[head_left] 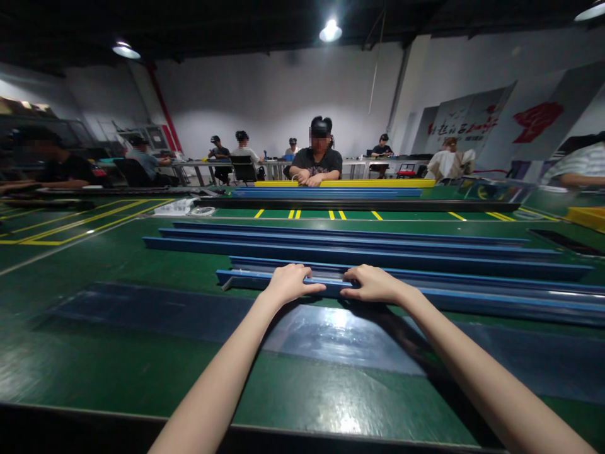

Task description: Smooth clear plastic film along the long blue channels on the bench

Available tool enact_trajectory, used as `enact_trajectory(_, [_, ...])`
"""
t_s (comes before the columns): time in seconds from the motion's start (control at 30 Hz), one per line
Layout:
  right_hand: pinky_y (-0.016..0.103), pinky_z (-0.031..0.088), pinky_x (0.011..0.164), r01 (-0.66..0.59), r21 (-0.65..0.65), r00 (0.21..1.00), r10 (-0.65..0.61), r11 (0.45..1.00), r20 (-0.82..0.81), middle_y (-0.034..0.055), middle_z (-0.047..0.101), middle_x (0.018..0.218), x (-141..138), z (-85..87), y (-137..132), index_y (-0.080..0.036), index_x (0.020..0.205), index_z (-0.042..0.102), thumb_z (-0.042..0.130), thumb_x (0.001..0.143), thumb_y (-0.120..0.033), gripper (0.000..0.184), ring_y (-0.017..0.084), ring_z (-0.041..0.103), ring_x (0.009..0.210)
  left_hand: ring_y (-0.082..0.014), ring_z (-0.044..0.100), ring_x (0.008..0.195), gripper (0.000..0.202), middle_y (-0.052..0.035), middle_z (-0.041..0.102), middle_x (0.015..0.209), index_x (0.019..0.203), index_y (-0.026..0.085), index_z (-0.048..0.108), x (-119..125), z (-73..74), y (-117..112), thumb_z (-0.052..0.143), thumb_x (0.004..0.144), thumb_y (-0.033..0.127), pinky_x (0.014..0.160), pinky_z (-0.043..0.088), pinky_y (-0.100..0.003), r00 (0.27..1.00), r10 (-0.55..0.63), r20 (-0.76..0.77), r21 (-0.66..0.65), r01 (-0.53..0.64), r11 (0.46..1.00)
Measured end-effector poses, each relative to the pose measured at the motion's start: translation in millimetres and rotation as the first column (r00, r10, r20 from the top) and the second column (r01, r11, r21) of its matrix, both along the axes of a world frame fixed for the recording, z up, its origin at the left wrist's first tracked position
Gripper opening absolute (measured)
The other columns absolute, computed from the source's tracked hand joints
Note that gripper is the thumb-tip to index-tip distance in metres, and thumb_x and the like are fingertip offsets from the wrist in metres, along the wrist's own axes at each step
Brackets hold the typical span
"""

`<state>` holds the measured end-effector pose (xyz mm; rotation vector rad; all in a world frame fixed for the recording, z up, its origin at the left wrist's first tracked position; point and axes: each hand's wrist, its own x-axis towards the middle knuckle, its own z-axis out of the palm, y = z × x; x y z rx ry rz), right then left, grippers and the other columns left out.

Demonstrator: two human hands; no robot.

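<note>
A long blue channel-shaped strip (472, 301) lies across the green table in front of me. My left hand (289, 284) grips its near wall, fingers over the top edge and thumb along the near side. A short distance to the right, my right hand (373, 284) holds the same wall in a similar way, with the two thumbs pointing toward each other. At the strip's left end, a thin piece (231, 282) sticks out at an angle. Closer to me, a flat, shiny, see-through sheet (340, 334) lies under my forearms.
Several more blue strips (331, 244) lie parallel beyond my hands. Farther off are a black bar (359, 205) and a yellow strip (378, 183), which a person opposite (317, 157) touches. A dark flat object (564, 241) lies at the right, near a yellow bin (586, 217).
</note>
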<state>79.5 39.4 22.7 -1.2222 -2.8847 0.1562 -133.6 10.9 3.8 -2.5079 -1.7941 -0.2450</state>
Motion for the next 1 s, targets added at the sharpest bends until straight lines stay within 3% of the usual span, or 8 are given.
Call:
enact_trajectory(0.1, [0.023, 0.032, 0.055, -0.019, -0.031, 0.999, 0.018, 0.999, -0.029, 0.0058, 0.065, 0.079, -11, 1.6, 2, -0.019, 0.086, 0.062, 0.041, 0.077, -0.052, 0.040, 0.017, 0.058, 0.069, -0.0196, 0.056, 0.085, 0.048, -0.0032, 0.062, 0.088, 0.082, 0.020, 0.057, -1, -4.5, -1, 0.035, 0.077, 0.062, 0.064, 0.040, -0.025, 0.999, -0.025, -0.038, 0.086, 0.028, 0.996])
enact_trajectory(0.27, [0.022, 0.032, 0.059, -0.093, 0.011, 0.994, 0.093, 0.996, -0.051, 0.0056, 0.064, 0.082, -20, -0.6, -3, -0.019, 0.080, 0.061, 0.041, 0.080, -0.040, 0.029, 0.016, 0.057, 0.075, -0.0177, 0.056, 0.081, 0.045, -0.0032, 0.061, 0.086, 0.082, 0.018, 0.055, -6, -13.1, -1, 0.035, 0.080, 0.058, 0.063, 0.040, -0.025, 0.992, -0.104, -0.066, 0.176, 0.114, 0.978])
enact_trajectory(0.5, [0.022, 0.030, 0.059, -0.055, 0.083, 0.998, 0.058, 0.995, -0.031, 0.0056, 0.061, 0.082, -20, -1.6, -11, -0.018, 0.074, 0.059, 0.039, 0.082, -0.035, 0.027, 0.015, 0.055, 0.074, -0.0165, 0.055, 0.080, 0.037, -0.0036, 0.058, 0.085, 0.081, 0.017, 0.053, -27, -12.5, -7, 0.035, 0.084, 0.049, 0.069, 0.040, -0.026, 0.978, -0.178, -0.105, 0.271, 0.200, 0.941])
enact_trajectory(0.67, [0.022, 0.030, 0.058, -0.059, 0.084, 0.998, 0.061, 0.995, -0.024, 0.0058, 0.061, 0.081, -20, 2.0, -13, -0.018, 0.073, 0.059, 0.040, 0.082, -0.032, 0.025, 0.014, 0.054, 0.072, -0.0173, 0.055, 0.079, 0.037, -0.0038, 0.058, 0.083, 0.080, 0.017, 0.053, -40, -12.3, -8, 0.038, 0.082, 0.051, 0.067, 0.041, -0.026, 0.977, -0.158, -0.140, 0.260, 0.190, 0.947])
enact_trajectory(1.0, [0.022, 0.028, 0.055, -0.071, 0.018, 0.997, 0.070, 0.997, 0.021, 0.0050, 0.062, 0.075, -5, 8.1, -15, -0.018, 0.068, 0.057, 0.041, 0.080, -0.033, 0.025, 0.013, 0.054, 0.067, -0.0165, 0.052, 0.079, 0.033, -0.0041, 0.055, 0.083, 0.083, 0.016, 0.050, -37, -14.9, -10, 0.039, 0.083, 0.048, 0.068, 0.041, -0.026, 0.952, -0.272, -0.140, 0.235, 0.298, 0.925])
